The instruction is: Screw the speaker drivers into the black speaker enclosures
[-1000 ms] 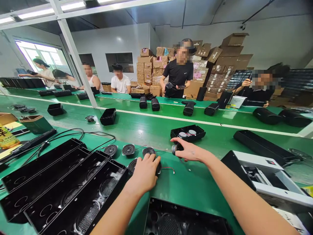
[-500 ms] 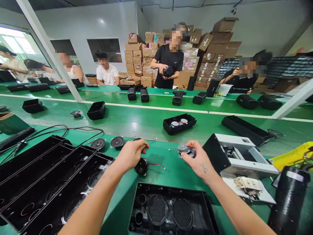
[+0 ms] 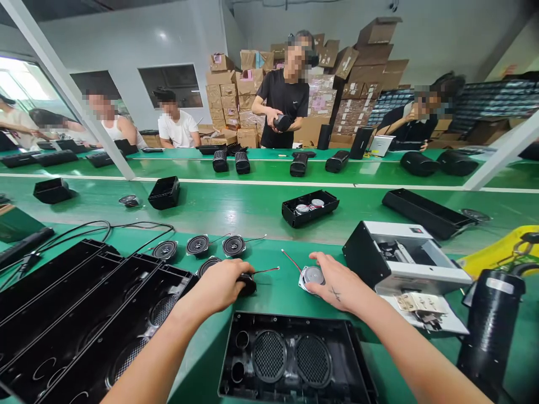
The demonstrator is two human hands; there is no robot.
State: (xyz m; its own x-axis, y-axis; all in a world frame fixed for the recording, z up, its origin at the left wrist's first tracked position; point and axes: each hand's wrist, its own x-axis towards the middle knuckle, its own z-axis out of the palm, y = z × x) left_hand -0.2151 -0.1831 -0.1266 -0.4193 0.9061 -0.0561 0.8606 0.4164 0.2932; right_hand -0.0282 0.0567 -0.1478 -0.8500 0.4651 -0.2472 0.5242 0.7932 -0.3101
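Holding two speakers [image 3: 314,275], one per hand [image 3: 337,279]

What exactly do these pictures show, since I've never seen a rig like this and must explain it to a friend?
There's no robot: these are a person's two bare hands. Every picture comes from one camera worn on that person's head, looking forward and down.

The left hand touches a black speaker; the right hand touches another speaker, its metal back facing up. How firmly either is gripped, I can't tell.

On the green work surface, an open black casing with two round grilles lies nearest, and more casings lie at left. Other people work across the line.
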